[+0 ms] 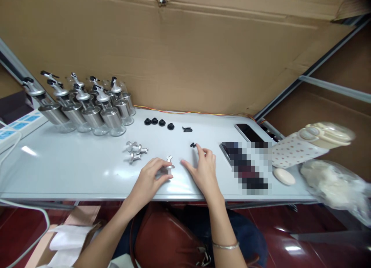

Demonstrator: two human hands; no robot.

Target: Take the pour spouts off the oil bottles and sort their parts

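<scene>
My left hand [153, 174] pinches a silver metal pourer spout [169, 167] between thumb and fingers, its forked end pointing up, close above the table. To the right, my right hand [203, 168] has thumb and fingers apart. Its index fingertip touches or hovers at a small cluster of tiny black parts [193, 145]; I cannot tell if one is picked up. Several more silver pourer spouts [136, 151] lie left of my left hand. Farther back are black stoppers [162, 122] in a row and a little pile of slim black pieces [187, 129].
Several glass-and-steel oil bottles [111, 119] with pourers stand at the back left, beside a power strip [17, 128]. On the right are a phone [248, 133], a blurred-out dark item [246, 169], a dotted flask [301, 146], a white oval object [284, 176] and a plastic bag [333, 187].
</scene>
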